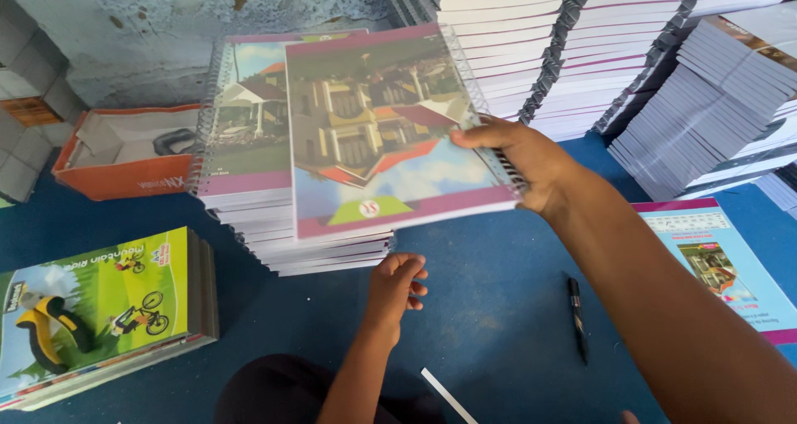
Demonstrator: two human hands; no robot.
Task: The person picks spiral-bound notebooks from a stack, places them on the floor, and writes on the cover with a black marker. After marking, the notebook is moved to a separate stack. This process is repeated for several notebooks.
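My right hand (521, 160) grips the spiral edge of a notebook (378, 134) with a house picture on its cover, holding it just above a stack of like spiral notebooks (249, 125). The notebook tilts slightly and hides most of the stack's right half. My left hand (395, 285) hovers below the stack's front edge over the blue table (490, 308), fingers loosely curled and holding nothing.
A pile of green motorbike-cover books (100, 308) lies front left. An orange box (124, 154) sits at the back left. Tall stacks of bound notebooks (581, 42) fill the back right. A black pen (576, 316), a white strip (447, 395) and loose printed covers (722, 262) lie on the table.
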